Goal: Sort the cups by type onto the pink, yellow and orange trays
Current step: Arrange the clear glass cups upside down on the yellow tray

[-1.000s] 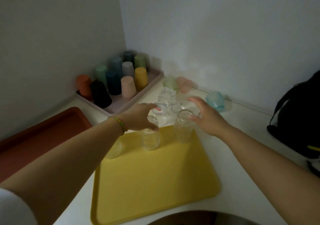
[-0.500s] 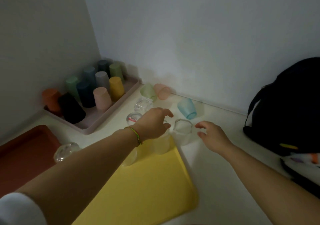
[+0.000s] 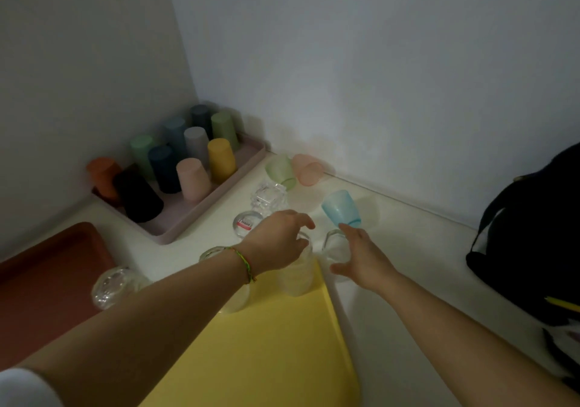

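White counter (image 3: 408, 249) in a wall corner, dimly lit. Flat yellow plastic tray (image 3: 266, 359) as landmark: left hand (image 3: 276, 243) draped over the top of a clear glass tumbler (image 3: 296, 278) on its far corner, fingers curled around it. Right hand (image 3: 364, 257) spread, loose around another clear glass cup (image 3: 334, 245) just beyond that corner, grip uncertain. Far-left of it, pink rectangular tray (image 3: 201, 215) holding inverted coloured plastic cups (image 3: 193, 179); left of it, orange tray (image 3: 47, 281).

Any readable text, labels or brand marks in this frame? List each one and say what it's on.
Red and white sticker on the upturned base of the clear glass cup beside the left hand: it carries lettering, but too small and blurred to read.
No print shows on the opaque plastic cups in the pink tray, nor on the yellow tray or orange tray.
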